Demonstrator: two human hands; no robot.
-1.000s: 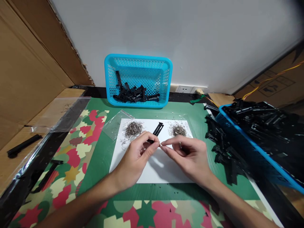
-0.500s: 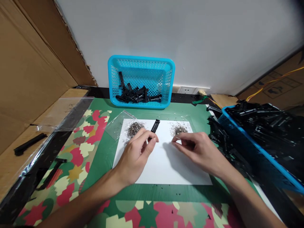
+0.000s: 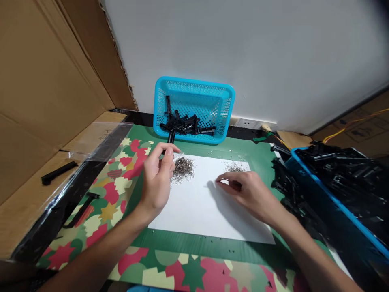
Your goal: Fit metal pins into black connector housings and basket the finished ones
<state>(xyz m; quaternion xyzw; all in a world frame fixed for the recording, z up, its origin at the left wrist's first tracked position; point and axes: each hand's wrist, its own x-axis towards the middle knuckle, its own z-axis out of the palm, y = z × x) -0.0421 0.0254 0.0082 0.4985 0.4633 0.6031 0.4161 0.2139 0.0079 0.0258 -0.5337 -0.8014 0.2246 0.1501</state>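
Since the frame half a second back, left hand (image 3: 158,176) has shifted away from mid-sheet to the far-left side of the left heap of small metal pieces (image 3: 184,167), taking the black plastic part (image 3: 172,136) with it. Part is gripped between thumb and fingers, its upper end overlapping the lower rim of the blue basket (image 3: 194,82) in view (contact cannot be judged). Basket contains similar black parts (image 3: 184,123). Right hand (image 3: 247,188) is over the white sheet (image 3: 197,207), just on the near side of the right metal heap (image 3: 235,167); thumb and forefinger nearly meet, and whether they pinch anything cannot be told.
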